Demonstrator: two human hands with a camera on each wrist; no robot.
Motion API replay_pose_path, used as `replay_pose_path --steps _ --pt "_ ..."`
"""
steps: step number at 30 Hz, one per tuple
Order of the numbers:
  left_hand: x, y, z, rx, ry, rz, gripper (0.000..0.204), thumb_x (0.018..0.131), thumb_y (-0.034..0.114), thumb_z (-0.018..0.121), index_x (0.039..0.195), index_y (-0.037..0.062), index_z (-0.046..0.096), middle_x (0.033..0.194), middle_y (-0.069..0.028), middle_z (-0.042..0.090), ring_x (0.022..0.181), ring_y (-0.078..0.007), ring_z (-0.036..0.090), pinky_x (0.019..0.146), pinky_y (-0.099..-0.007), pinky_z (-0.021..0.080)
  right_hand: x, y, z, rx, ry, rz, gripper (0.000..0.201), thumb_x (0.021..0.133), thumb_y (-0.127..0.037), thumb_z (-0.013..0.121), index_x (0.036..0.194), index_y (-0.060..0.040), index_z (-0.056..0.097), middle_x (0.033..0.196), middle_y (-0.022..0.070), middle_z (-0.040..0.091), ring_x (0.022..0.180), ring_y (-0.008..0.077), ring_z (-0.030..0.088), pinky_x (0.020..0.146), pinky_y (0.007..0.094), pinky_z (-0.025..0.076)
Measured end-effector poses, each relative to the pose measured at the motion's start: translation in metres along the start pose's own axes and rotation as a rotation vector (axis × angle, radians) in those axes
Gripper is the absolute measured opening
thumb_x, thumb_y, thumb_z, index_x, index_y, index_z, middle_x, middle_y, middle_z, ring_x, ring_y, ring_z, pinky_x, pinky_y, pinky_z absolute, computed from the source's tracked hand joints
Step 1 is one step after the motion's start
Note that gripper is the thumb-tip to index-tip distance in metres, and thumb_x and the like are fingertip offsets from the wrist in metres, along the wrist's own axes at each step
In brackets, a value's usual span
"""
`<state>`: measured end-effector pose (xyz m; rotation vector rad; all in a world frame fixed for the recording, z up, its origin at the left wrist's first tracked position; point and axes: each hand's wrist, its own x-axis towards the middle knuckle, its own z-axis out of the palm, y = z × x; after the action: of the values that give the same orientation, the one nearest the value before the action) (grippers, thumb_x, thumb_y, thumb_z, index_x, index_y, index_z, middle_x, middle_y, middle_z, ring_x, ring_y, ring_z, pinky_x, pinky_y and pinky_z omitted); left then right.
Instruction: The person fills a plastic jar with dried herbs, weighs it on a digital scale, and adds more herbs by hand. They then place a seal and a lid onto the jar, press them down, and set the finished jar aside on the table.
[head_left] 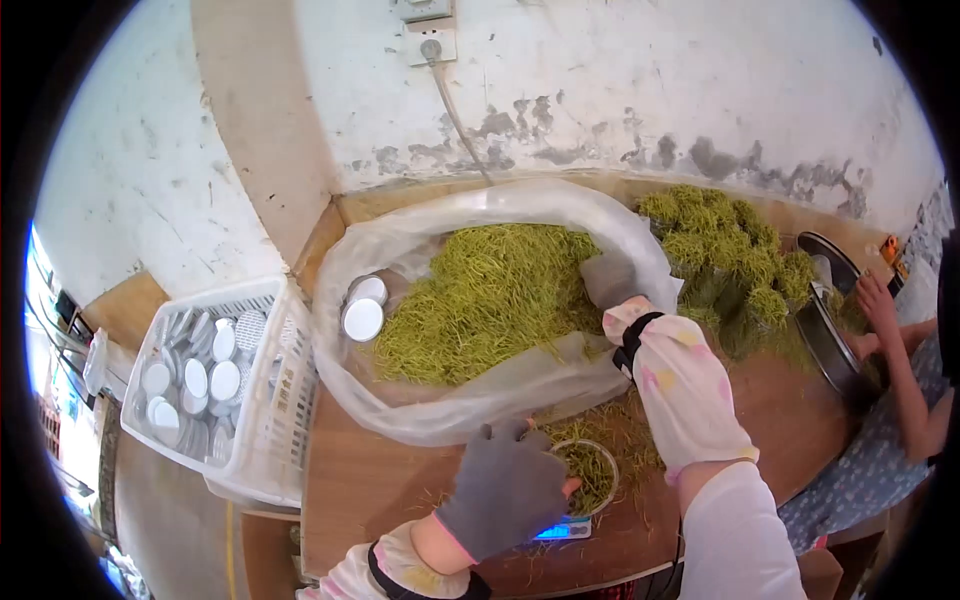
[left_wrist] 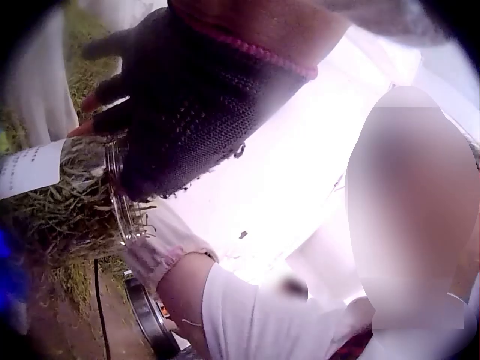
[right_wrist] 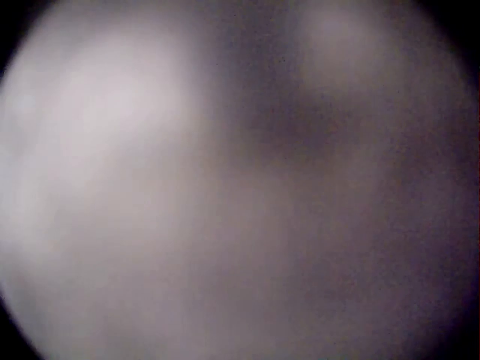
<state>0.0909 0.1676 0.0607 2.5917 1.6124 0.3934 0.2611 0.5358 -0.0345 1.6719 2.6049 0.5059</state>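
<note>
My left hand (head_left: 507,490), in a grey fingerless glove, is at the left side of a clear round jar (head_left: 614,470) filled with thin green-brown strands. In the left wrist view, the gloved hand (left_wrist: 187,112) lies across the jar's mouth with its visible fingers fairly straight and fingertips near a white printed label (left_wrist: 34,171). Under the jar is a scale (head_left: 565,530) with a lit blue display. My right hand (head_left: 610,280), also gloved, reaches to the right edge of a big heap of green strands (head_left: 490,300); its fingers are hidden there. The right wrist view is blurred.
A clear plastic bag (head_left: 350,400) surrounds the heap, with white round lids (head_left: 363,320) inside it. To the left, a white basket (head_left: 265,450) holds many lids. Filled jars (head_left: 715,240) stand at the back right, near a metal pan (head_left: 830,340) and another person's hand (head_left: 878,303).
</note>
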Motion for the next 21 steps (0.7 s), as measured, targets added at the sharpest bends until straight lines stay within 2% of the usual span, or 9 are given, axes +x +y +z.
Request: replay_pose_path --steps 1,5,7,8,10,13,16,20,21 --pt "0.001 0.000 0.000 0.000 -0.007 0.006 0.034 0.088 0.044 0.072 0.084 0.0105 0.078 0.101 -0.0080 0.072 0.114 -0.0338 0.066 0.094 -0.0465 0.051 -0.003 0.001 -0.001 0.044 0.035 -0.023 0.019 0.090 -0.014 0.063 0.102 -0.0086 0.077 0.097 0.0180 0.076 0.098 0.0347 0.074 0.083 0.0476 0.059" --pt "-0.001 0.000 0.002 -0.033 0.035 0.022 0.032 0.088 0.041 0.074 0.081 0.0097 0.078 0.101 -0.0096 0.071 0.113 -0.0348 0.066 0.090 -0.0463 0.054 -0.027 0.009 -0.013 0.200 0.082 -0.039 0.018 0.089 -0.017 0.066 0.100 -0.0065 0.077 0.095 0.0190 0.076 0.094 0.0374 0.074 0.081 0.0448 0.059" --pt "-0.002 -0.001 0.002 -0.049 0.046 0.031 0.032 0.088 0.040 0.075 0.080 0.0094 0.078 0.102 -0.0101 0.071 0.112 -0.0355 0.065 0.088 -0.0460 0.055 -0.041 0.012 -0.024 0.509 0.197 -0.056 0.022 0.093 -0.023 0.073 0.106 -0.0058 0.078 0.094 0.0164 0.077 0.086 0.0253 0.074 0.079 0.0389 0.057" --pt "-0.004 -0.001 0.002 -0.054 0.079 0.034 0.031 0.087 0.039 0.075 0.079 0.0092 0.078 0.101 -0.0103 0.071 0.111 -0.0355 0.066 0.086 -0.0455 0.055 -0.050 0.015 -0.031 0.504 0.190 -0.053 0.022 0.093 -0.023 0.073 0.106 -0.0058 0.078 0.094 0.0164 0.077 0.086 0.0253 0.074 0.079 0.0389 0.057" --pt "-0.006 -0.003 0.003 -0.064 0.117 0.041 0.030 0.086 0.038 0.076 0.078 0.0090 0.078 0.100 -0.0106 0.071 0.109 -0.0355 0.066 0.084 -0.0449 0.056 -0.063 0.022 -0.044 0.964 0.162 0.085 0.033 0.084 -0.026 0.085 0.107 -0.0040 0.077 0.095 0.0133 0.078 0.089 0.0207 0.073 0.080 0.0344 0.054" --pt "-0.005 -0.003 0.005 -0.093 0.091 0.018 0.030 0.085 0.038 0.076 0.079 0.0085 0.078 0.096 -0.0110 0.071 0.105 -0.0355 0.067 0.084 -0.0449 0.055 -0.084 0.023 -0.039 1.044 0.175 0.143 0.039 0.079 -0.028 0.091 0.106 -0.0041 0.077 0.094 0.0126 0.078 0.087 0.0214 0.072 0.078 0.0349 0.055" --pt "-0.005 0.001 0.004 -0.133 0.097 -0.022 0.030 0.083 0.038 0.078 0.079 0.0081 0.078 0.095 -0.0122 0.072 0.102 -0.0341 0.068 0.084 -0.0447 0.055 -0.104 0.024 -0.042 1.019 0.151 0.242 0.039 0.080 -0.029 0.090 0.105 -0.0025 0.077 0.090 0.0129 0.077 0.082 0.0195 0.070 0.077 0.0348 0.054" --pt "-0.010 -0.005 0.014 -0.215 0.233 -0.025 0.031 0.079 0.035 0.083 0.083 0.0056 0.077 0.097 -0.0145 0.074 0.099 -0.0336 0.069 0.085 -0.0447 0.055 -0.154 0.010 -0.090 1.088 0.274 0.281 0.037 0.081 -0.026 0.090 0.104 -0.0008 0.077 0.084 0.0095 0.075 0.077 0.0156 0.066 0.073 0.0332 0.053" --pt "-0.012 -0.005 0.018 -0.230 0.303 -0.031 0.034 0.079 0.036 0.085 0.086 0.0046 0.076 0.100 -0.0150 0.073 0.099 -0.0340 0.069 0.086 -0.0442 0.055 -0.167 0.009 -0.099 1.193 0.316 0.224 0.034 0.082 -0.024 0.089 0.104 -0.0003 0.077 0.082 0.0081 0.074 0.077 0.0142 0.065 0.072 0.0322 0.052"
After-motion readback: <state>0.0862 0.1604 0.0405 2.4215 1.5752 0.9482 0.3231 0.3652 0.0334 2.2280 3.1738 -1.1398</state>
